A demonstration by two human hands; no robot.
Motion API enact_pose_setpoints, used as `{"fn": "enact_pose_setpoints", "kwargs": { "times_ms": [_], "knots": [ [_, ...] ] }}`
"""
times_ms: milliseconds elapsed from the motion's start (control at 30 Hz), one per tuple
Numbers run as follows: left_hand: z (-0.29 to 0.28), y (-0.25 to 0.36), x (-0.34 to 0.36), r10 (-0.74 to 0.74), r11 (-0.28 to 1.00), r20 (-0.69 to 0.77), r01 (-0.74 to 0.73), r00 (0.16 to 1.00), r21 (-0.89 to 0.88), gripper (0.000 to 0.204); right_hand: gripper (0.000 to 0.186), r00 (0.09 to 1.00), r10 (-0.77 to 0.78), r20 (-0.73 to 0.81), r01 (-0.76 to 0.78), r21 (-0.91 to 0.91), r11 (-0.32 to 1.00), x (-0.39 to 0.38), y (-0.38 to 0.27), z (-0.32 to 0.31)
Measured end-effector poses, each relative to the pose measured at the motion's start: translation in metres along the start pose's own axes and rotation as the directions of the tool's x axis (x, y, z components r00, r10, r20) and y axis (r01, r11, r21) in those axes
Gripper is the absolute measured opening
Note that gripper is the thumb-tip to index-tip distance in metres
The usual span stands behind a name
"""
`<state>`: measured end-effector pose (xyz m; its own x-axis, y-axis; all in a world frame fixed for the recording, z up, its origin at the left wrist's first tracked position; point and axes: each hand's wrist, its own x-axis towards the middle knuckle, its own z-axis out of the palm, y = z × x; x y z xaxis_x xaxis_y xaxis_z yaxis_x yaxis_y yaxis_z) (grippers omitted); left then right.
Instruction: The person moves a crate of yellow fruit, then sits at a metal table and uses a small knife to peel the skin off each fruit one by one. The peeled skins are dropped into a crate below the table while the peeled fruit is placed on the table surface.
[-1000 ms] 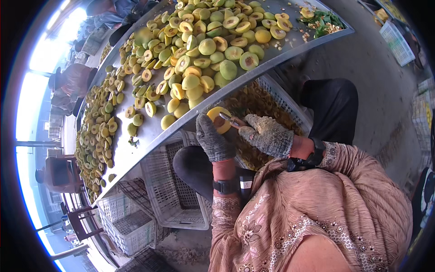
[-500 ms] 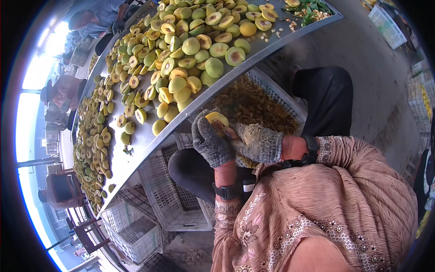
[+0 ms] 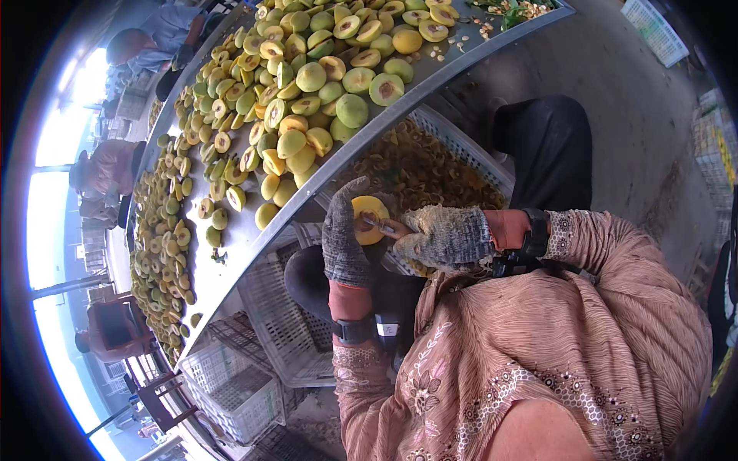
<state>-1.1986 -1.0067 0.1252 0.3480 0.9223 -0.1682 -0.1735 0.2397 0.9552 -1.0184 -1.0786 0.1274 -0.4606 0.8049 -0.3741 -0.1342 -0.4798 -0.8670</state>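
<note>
My left hand (image 3: 344,238), in a grey knit glove, holds a halved peach (image 3: 372,207) over my lap. Its yellow cut face, with a brown hollow in the middle, is turned toward my right hand. My right hand (image 3: 446,237) wears a worn glove crusted with pulp, its fingertips bare. Those fingers are closed at the hollow of the fruit, around something slim that is mostly hidden. On the metal table (image 3: 254,240) ahead lies a big heap of green-yellow peach halves (image 3: 311,77), some cut side up.
Below the table edge sits a crate (image 3: 461,146) of brown fruit scraps. Pale plastic crates (image 3: 288,361) stand at lower left. Pits and green leaves (image 3: 523,11) lie at the table's far corner. Other people (image 3: 108,169) sit along the table's left side.
My left hand has moved slightly left and its fingers have straightened upward, so more of the peach's cut face shows. My right fingers now reach into its hollow. The view has shifted a little.
</note>
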Motion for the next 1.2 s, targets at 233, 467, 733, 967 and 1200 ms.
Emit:
{"fn": "enact_pose_setpoints", "kwargs": {
  "times_ms": [233, 467, 733, 967, 1200],
  "knots": [
    [0.030, 0.004, -0.002, 0.313, 0.842, -0.154, -0.199, 0.937, 0.501, 0.033, 0.026, 0.998, -0.019, -0.052, 0.025, 0.127, 0.992, -0.004, 0.004, 0.009],
    [0.039, 0.007, -0.009, 0.311, 0.764, -0.104, -0.184, 0.945, 0.618, 0.024, 0.026, 1.000, 0.005, 0.026, -0.004, -0.026, 1.000, -0.012, -0.007, -0.001],
    [0.050, 0.024, -0.013, 0.506, 0.403, 0.233, -0.466, 0.830, 0.788, 0.034, 0.028, 0.937, 0.062, 0.344, -0.241, 0.509, 0.826, -0.045, -0.027, -0.016],
    [0.072, 0.000, -0.020, 0.261, 0.964, -0.030, -0.259, 0.965, 0.050, 0.048, 0.027, 0.800, -0.104, 0.591, -0.371, 0.623, 0.689, -0.054, -0.018, -0.026],
    [0.056, -0.031, 0.004, 0.285, 0.868, -0.198, -0.340, 0.938, -0.363, 0.037, 0.026, 0.898, -0.168, 0.407, -0.166, 0.666, 0.727, -0.055, -0.003, -0.029]
  ]
}}
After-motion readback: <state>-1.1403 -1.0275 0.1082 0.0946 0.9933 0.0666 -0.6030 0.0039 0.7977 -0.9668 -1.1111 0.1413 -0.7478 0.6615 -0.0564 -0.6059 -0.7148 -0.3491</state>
